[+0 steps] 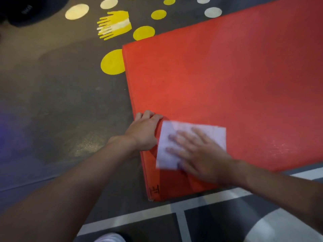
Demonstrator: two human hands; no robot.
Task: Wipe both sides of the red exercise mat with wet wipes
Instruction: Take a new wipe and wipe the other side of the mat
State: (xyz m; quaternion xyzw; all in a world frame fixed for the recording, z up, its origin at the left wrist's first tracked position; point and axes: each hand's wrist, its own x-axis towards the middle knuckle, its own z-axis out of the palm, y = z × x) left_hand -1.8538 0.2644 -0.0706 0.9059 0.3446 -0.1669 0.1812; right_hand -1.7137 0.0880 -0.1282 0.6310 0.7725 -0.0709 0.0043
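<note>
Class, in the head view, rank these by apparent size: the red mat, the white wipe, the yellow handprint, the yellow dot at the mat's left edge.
1. red mat
2. white wipe
3. yellow handprint and yellow dot: these look similar, and the mat hides part of the dot, so they are not ranked.

Legend: the red mat [227,75] is showing a plain orange-red face with a black mark [156,189] at its near corner. The wipe [165,159] is appearing white. The dark grey floor [61,102] is bearing yellow dots [112,62], cream dots [76,11], a yellow hand-print [114,25] and white lines [139,217].
</note>
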